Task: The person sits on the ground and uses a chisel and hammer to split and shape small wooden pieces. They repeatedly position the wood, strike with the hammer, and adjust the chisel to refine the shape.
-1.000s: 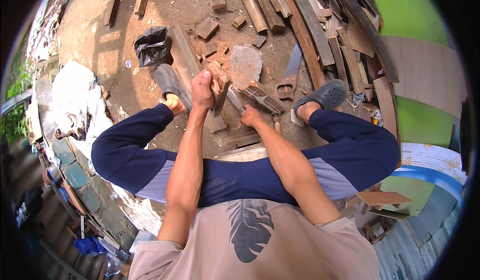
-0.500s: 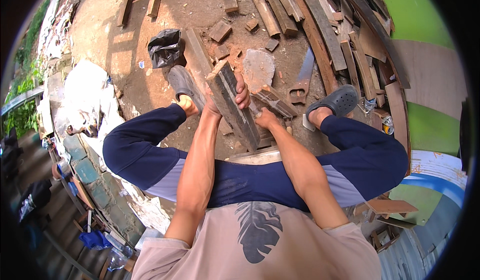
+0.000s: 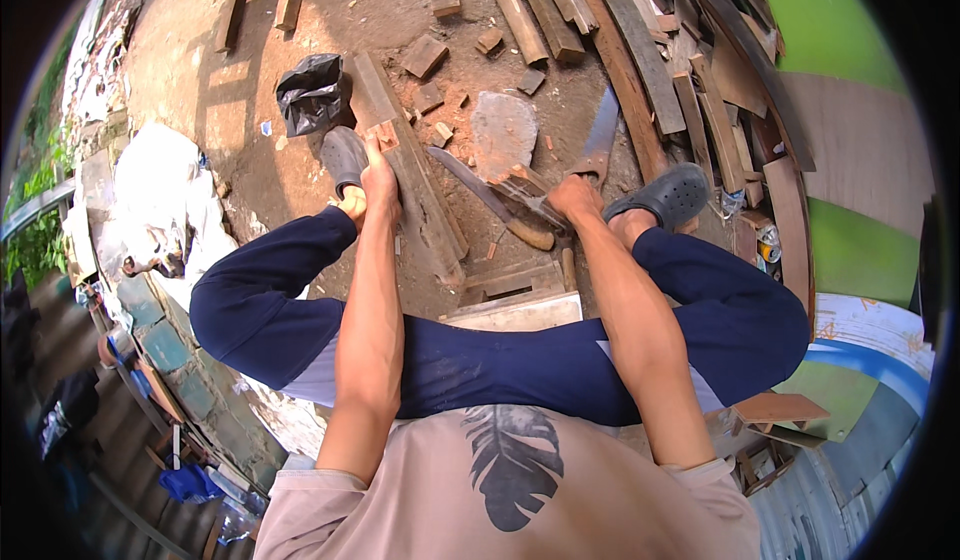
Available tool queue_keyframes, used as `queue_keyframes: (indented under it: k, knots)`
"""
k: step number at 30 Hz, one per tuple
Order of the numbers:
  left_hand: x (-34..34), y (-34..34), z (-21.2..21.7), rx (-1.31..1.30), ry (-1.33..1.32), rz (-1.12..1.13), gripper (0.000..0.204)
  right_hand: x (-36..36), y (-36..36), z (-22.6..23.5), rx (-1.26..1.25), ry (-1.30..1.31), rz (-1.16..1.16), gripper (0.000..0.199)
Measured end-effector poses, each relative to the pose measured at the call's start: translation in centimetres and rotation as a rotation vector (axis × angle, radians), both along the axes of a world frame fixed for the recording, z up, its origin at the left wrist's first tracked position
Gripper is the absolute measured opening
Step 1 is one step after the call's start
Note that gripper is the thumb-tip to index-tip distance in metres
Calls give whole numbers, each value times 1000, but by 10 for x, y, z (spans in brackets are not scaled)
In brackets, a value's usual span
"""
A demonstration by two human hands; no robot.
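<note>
My left hand (image 3: 379, 176) grips the near-left edge of a long weathered plank (image 3: 420, 195), which lies on the dirt between my feet. Its fingertips reach a small reddish wood block (image 3: 386, 137) sitting on the plank. My right hand (image 3: 572, 198) is curled low beside some wood scraps (image 3: 520, 186), and I cannot see whether it holds one. A big knife (image 3: 490, 200) with a wooden handle lies just left of that hand. A flat pale slab (image 3: 503, 130) and a saw blade (image 3: 600, 138) lie beyond.
I sit on a low wooden seat (image 3: 520, 305) with a dark sandal on each foot, left (image 3: 344, 156) and right (image 3: 672, 195). A black plastic bag (image 3: 312, 90) lies to the far left. Stacked planks and offcuts (image 3: 640, 50) fill the far right, with small blocks (image 3: 426, 56) scattered on the dirt.
The upright block my left hand held is gone. The long plank now lies flat on the ground with my left hand at its edge. My right hand moved right, toward the scraps.
</note>
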State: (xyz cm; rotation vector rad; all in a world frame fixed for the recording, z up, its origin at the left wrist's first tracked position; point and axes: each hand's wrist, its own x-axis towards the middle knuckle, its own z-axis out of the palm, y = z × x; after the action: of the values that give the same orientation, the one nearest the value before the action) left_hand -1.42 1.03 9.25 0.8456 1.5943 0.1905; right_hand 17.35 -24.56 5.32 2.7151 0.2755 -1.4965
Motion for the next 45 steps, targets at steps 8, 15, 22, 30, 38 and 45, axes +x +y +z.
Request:
queue_keyframes:
  k: [8,15,22,30,38,45]
  knots:
    - [-46,-27,-69,-235,-47,128,90,-2,-11,-32,490,117,1,51]
    - [-56,-46,-67,-270,-56,139,85,-18,-27,-43,541,20,138,65]
    - [-38,-34,-46,-125,-17,129,101,61,-2,0,771,-427,-405,75]
    - [26,-50,5,229,115,-581,93,49,-53,-55,72,87,2,102]
    - [65,-81,-19,531,273,-1088,74,-1,-48,-29,-414,70,778,36]
    - [98,-82,-46,701,300,-1088,63,-10,-65,-26,-325,282,682,33]
